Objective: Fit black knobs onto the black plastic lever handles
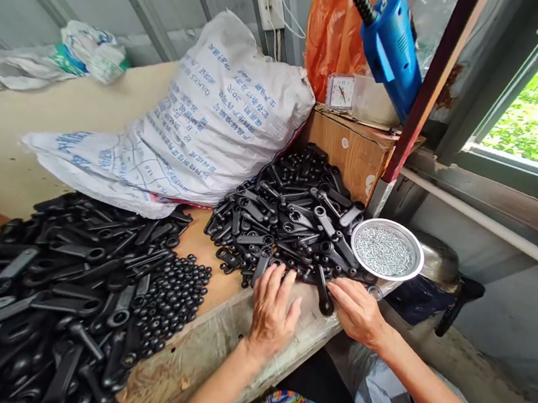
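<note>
We see a black handle lying at the near edge of the table, between the two hands; the right hand is beside it, fingers bent and their tips at its edge, and we cannot tell whether they grip it; the left hand rests with fingers loosely spread and thumb apart, its fingertips at the front of a heap of black parts; just right of that heap we find a metal bowl of small silver pins; behind it we see a wooden box bearing a small clock; to the left we see black balls, a larger pile of handles and, behind them, a white sack; above the box hangs a blue tool.
</note>
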`<state>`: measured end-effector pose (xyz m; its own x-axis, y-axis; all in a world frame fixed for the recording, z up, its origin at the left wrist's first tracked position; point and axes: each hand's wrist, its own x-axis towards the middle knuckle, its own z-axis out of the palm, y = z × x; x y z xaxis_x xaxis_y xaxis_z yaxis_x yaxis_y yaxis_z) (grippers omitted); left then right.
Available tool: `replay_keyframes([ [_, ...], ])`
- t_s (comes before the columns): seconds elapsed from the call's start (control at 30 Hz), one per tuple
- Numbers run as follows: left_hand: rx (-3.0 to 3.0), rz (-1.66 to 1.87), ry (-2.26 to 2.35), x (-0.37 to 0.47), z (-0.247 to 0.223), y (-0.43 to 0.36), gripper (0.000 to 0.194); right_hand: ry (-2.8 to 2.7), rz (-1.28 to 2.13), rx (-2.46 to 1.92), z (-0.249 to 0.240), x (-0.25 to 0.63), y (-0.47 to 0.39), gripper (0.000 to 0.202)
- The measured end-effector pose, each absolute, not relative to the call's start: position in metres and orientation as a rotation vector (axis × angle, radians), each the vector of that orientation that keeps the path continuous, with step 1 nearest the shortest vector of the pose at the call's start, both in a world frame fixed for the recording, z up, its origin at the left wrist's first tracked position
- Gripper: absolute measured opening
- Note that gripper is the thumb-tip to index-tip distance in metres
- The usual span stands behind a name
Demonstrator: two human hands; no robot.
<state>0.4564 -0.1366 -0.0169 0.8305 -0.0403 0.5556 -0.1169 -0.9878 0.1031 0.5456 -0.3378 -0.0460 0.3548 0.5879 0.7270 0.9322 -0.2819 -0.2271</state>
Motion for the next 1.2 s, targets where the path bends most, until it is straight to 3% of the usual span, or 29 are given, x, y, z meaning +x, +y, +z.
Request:
replay_keyframes([
  [0.2,3.053,0.710,0.231,0.417,-0.018,-0.101,0.026,-1.227,-0.727,-2.134,-0.047,0.541,-0.360,0.042],
  [0.47,2.888,0.426,0.054,0.416,-0.013,-0.129,0.016,-1.280,-0.621,-2.045,-0.049,0.549,-0.356,0.032],
  [0.9,2.788,0.475,-0.025,0.479,-0.028,-0.170,0.024,-1.290,-0.538,-2.033,-0.051,0.556,-0.322,0.028],
  [1.2,2.614,0.486,-0.057,0.449,-0.015,-0.158,0.033,-1.175,-0.689,-1.862,-0.047,0.553,-0.329,0.034],
])
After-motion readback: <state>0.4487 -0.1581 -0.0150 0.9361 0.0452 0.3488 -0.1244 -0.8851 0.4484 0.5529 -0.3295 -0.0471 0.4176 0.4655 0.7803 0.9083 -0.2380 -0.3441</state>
